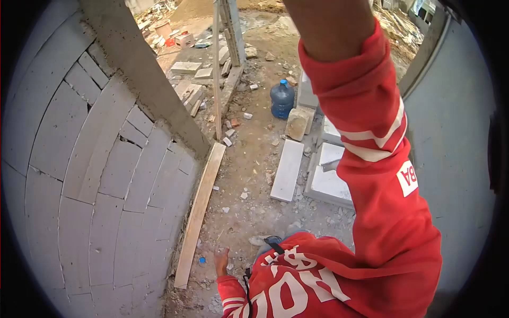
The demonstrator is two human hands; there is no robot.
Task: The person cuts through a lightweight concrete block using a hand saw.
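My left hand [221, 262] hangs low beside my body with its fingers apart, and nothing shows in it. It is nearest to a long wooden plank [199, 217] lying along the foot of the block wall. A small blue cap [202, 260] is on the ground just left of that hand. My right arm, in a red sleeve [379, 132], reaches up past the top edge of the view, so the right hand is out of sight. Behind this sleeve, a grey metal piece [330, 165] rests on a white block [326, 183], partly hidden.
A grey block wall [111, 175] stands at left, a smooth grey panel [456, 132] at right. A pale block [287, 169] lies on the dirt floor. Beyond it are a blue water jug [282, 99], a rough stone block [298, 123], an upright wooden post [217, 74] and scattered rubble.
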